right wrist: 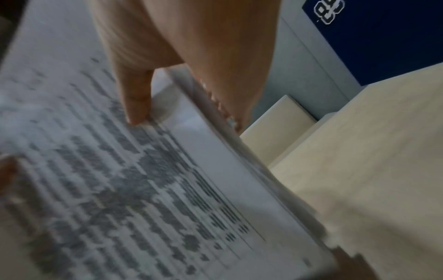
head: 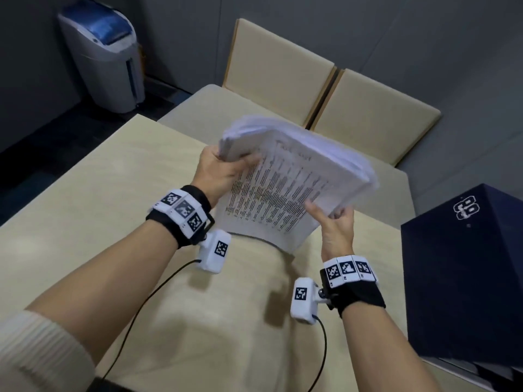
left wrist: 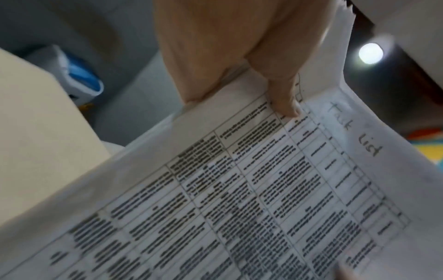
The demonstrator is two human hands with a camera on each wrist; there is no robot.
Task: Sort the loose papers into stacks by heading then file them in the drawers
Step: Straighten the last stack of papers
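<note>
Over pale table (head: 85, 193): paper stack (head: 294, 171) gripped by left hand (head: 220, 174) and right hand (head: 336, 224), tilted up, seemingly to read blurred "Task List" heading.

A stack of papers (head: 297, 176) was held above the table (head: 85, 222), tilted, its near edge lowest. The left hand (head: 218, 171) gripped the stack's left edge; the right hand (head: 336, 224) gripped its near right corner, thumb on the top sheet (left wrist: 263, 189). A cabinet (head: 464, 273) stood at the table's right side. Two chairs (head: 325, 89) stood side by side behind the table. A waste bin (head: 104, 55) stood on the floor (head: 42, 159) to the far left, against the wall.
</note>
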